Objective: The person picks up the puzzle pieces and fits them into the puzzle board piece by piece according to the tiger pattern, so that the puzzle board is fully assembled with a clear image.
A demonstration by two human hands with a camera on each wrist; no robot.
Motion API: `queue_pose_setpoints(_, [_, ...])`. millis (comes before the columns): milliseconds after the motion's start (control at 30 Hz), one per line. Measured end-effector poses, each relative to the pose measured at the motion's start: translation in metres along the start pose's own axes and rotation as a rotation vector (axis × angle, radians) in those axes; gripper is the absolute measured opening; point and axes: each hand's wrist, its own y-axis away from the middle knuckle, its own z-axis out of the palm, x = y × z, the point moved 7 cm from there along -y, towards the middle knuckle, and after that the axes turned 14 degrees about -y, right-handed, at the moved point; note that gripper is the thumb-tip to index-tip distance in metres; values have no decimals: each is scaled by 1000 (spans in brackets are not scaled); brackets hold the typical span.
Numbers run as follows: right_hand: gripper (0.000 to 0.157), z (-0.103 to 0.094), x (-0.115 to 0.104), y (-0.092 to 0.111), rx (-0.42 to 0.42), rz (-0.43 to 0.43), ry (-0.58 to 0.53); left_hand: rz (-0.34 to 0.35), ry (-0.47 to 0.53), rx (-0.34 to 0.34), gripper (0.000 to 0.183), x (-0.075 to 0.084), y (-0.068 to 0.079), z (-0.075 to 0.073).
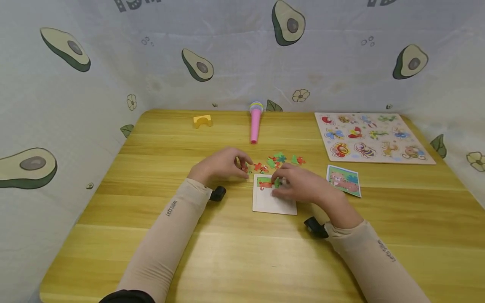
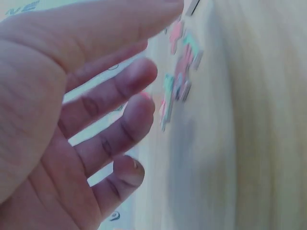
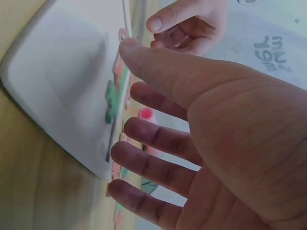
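Note:
A white puzzle tray [image 1: 273,203] lies flat on the table, with joined red and green puzzle pieces [image 1: 264,182] along its far edge. Over the tray's far right part is my right hand [image 1: 303,184]. In the right wrist view its fingers are loosely extended, the thumb [image 3: 144,57] close to the fitted pieces, and nothing shows in its grasp. My left hand [image 1: 223,165] hovers left of the tray beside loose puzzle pieces [image 1: 261,168]. Its thumb and fingers are apart with nothing between them, as the left wrist view shows.
More loose pieces [image 1: 278,159] lie beyond the tray. To its right is a picture card [image 1: 345,181] of a pink animal, and behind that an insect puzzle board [image 1: 379,139]. A pink toy microphone [image 1: 255,126] and a yellow arch block [image 1: 202,120] are at the back.

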Motion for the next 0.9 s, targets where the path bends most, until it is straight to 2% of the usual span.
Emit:
queue_pose_setpoints(67, [38,-2,1,2,-10,9,-15,-37,0,25,39,-4,1,-5])
queue_pose_setpoints(200, [62,-7,7,8,-49,74,-55,-98,-22,62,40,-11,4,-11])
queue_pose_setpoints(300, [80,-8,11,12,-77,106,-51,-115,-27,69,41,-14,5,-12])
queue_pose_setpoints(400, [90,-8,13,15,-105,98,-32,-130,-33,67,43,-17,5,-11])
queue_pose_setpoints(667, [102,-5,15,18,-149,102,-28,-158,-46,50,47,-21,6,-5])
queue_pose_setpoints(900, [101,-4,15,19,-150,103,-18,-130,-56,56,44,-19,2,-3])
